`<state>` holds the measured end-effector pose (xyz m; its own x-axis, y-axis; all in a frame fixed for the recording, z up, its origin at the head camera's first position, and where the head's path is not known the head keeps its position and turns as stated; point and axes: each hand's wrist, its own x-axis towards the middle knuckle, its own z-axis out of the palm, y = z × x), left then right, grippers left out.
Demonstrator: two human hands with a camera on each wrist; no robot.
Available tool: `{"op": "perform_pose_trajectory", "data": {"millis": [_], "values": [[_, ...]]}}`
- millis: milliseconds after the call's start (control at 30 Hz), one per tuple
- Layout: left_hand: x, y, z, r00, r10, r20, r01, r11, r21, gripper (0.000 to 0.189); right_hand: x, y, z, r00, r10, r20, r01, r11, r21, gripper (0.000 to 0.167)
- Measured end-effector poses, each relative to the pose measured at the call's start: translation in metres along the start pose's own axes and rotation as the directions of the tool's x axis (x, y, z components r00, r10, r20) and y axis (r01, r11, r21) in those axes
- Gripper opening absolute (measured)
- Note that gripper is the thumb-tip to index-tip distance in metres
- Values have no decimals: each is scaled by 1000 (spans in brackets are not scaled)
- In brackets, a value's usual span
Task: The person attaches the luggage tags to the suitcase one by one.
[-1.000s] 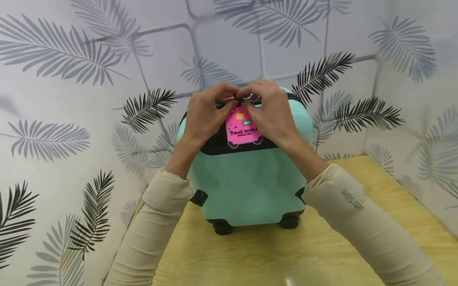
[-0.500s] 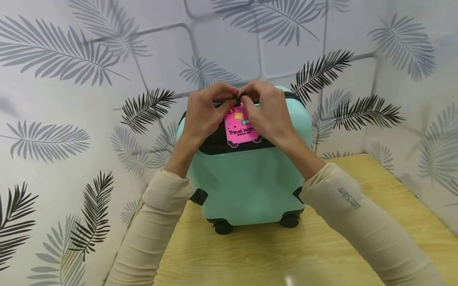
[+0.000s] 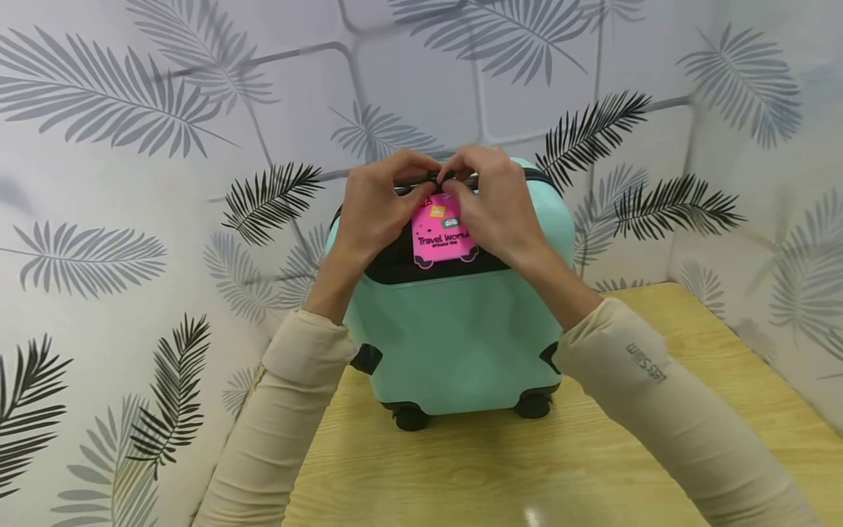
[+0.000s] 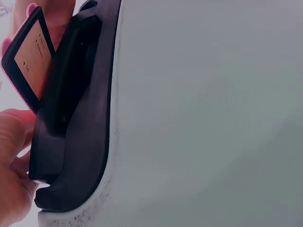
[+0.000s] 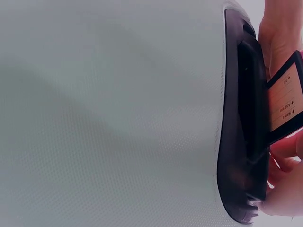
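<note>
A pink luggage tag (image 3: pixel 444 233) printed "Travel World" hangs against the black top panel of a mint-green suitcase (image 3: pixel 461 344). My left hand (image 3: pixel 378 208) pinches the tag's black strap (image 3: pixel 440 183) between thumb and index finger. From the other side my right hand (image 3: pixel 502 208) pinches the same strap, its fingertips meeting the left ones. The finger pads and much of the strap are hidden. In the left wrist view the tag's back, with a paper name card (image 4: pixel 34 59), leans by the black carry handle (image 4: pixel 71 71). The right wrist view shows that card (image 5: pixel 286 94) too.
The suitcase stands upright on black wheels (image 3: pixel 411 419) on a yellow wood-grain table (image 3: pixel 421 483). Behind and at both sides rises a pale wall (image 3: pixel 421 80) with a leaf pattern.
The tag has shifted slightly left and up, and more of its lettering shows than half a second ago. Both hands keep pinching at the strap with only small finger movements.
</note>
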<state>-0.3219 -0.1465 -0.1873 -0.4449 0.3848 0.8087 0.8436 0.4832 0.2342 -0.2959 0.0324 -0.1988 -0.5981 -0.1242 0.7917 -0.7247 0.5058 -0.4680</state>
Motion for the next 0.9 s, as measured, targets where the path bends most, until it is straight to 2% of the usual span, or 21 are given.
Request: {"op": "perform_pose_trajectory", "data": {"millis": [300, 400, 500, 667, 767, 900], "values": [[7, 1, -5, 995, -49, 89, 42, 996, 77, 18, -2, -4, -2, 999, -36, -11, 36, 998, -46, 12], [9, 2, -5, 991, -87, 106, 78, 993, 84, 17, -2, -5, -3, 999, -36, -21, 35, 998, -49, 13], [12, 5, -4, 981, -148, 125, 142, 988, 53, 19, 0, -4, -3, 1000, -11, -20, 11, 1000, -13, 13], [15, 13, -6, 951, -266, 158, 269, 963, 3, 29, 6, -4, -3, 999, 42, 28, -43, 998, 39, 11], [16, 15, -7, 941, -299, 161, 301, 954, 12, 29, 9, -4, -5, 994, 76, 74, -80, 996, 50, 13], [18, 17, -6, 941, -299, 160, 297, 954, 37, 24, 9, -3, -7, 987, 119, 104, -123, 992, 38, 17]]}}
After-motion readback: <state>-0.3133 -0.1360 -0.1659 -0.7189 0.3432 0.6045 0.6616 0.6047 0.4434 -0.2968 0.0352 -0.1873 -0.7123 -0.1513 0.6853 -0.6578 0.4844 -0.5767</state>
